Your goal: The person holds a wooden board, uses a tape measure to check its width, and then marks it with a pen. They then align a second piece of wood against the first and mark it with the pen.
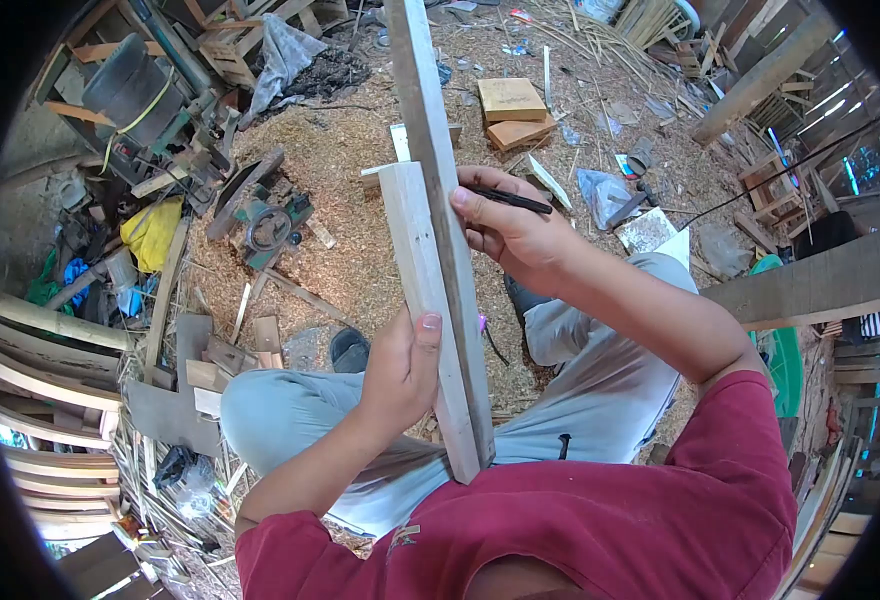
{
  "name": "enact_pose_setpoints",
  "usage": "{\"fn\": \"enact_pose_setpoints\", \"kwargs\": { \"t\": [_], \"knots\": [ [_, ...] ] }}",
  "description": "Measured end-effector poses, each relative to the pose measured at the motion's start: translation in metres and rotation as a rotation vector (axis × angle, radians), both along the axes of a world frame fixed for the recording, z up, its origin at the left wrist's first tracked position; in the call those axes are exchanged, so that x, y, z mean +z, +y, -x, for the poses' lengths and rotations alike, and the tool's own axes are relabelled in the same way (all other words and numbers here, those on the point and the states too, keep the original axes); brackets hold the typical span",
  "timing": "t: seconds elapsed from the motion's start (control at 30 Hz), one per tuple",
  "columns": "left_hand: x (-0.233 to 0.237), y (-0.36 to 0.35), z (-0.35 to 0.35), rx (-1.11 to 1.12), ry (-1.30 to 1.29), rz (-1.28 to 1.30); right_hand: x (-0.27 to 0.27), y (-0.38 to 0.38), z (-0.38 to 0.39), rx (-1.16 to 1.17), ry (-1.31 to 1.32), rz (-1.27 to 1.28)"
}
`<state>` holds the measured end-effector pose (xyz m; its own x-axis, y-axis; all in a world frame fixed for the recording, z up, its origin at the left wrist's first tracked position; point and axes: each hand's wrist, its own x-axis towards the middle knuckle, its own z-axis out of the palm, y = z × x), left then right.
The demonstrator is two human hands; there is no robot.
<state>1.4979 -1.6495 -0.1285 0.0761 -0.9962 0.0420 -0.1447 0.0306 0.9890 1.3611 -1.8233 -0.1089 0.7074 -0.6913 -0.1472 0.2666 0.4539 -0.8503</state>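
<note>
My left hand [400, 370] is closed around a shorter pale wooden board [415, 240], its thumb lying on the upper face. Side by side with it runs a longer, greyer wooden strip [430, 110], which reaches past the top edge of the view. The near ends of both pieces meet at my lap. My right hand [510, 225] pinches the long strip at its right edge, farther out than my left hand. A black pen [512, 199] is tucked in that same hand, pointing right. The fingers beneath the wood are partly hidden.
A green power tool [265, 230] sits on the sawdust-covered floor to the left. Ahead lie stacked wooden blocks [513, 103] and a plastic bag [605, 195]. Curved wooden pieces [55, 390] are stacked at left. A thick beam [810, 280] juts in from the right.
</note>
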Motion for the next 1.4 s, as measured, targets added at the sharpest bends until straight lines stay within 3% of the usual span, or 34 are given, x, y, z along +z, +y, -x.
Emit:
{"fn": "enact_pose_setpoints", "kwargs": {
  "t": [0.27, 0.37, 0.47, 0.7, 0.8, 0.9, 1.07, 1.1, 1.3, 1.4],
  "knots": [
    [-0.001, -0.002, -0.018, 0.097, -0.087, 0.005, -0.003, -0.003, -0.004, -0.05, 0.038, -0.136],
    [0.009, -0.009, -0.014, 0.257, 0.046, 0.037, -0.007, -0.004, -0.005, -0.034, -0.019, -0.182],
    [0.027, -0.008, -0.027, 0.262, 0.063, -0.054, -0.009, -0.004, -0.006, -0.07, -0.02, -0.265],
    [0.009, -0.017, -0.053, 0.338, 0.226, -0.126, -0.009, -0.001, -0.009, -0.142, 0.071, -0.294],
    [0.006, -0.019, -0.057, 0.374, 0.444, -0.21, -0.011, -0.001, -0.008, -0.106, 0.071, -0.249],
    [0.013, -0.025, -0.053, 0.445, 0.461, -0.142, -0.01, 0.001, -0.009, -0.103, 0.061, -0.231],
    [0.001, -0.038, -0.072, 0.524, 0.275, -0.052, -0.008, -0.001, -0.018, -0.127, 0.065, -0.225],
    [0.005, -0.042, -0.073, 0.549, 0.218, -0.02, -0.009, -0.004, -0.018, -0.121, 0.052, -0.217],
    [0.055, -0.068, -0.079, 0.644, 0.503, -0.1, 0.001, -0.025, -0.031, -0.168, 0.024, -0.239],
    [0.073, -0.077, -0.094, 0.559, 0.633, -0.092, 0.0, -0.035, -0.038, -0.211, 0.001, -0.198]
  ]
}}
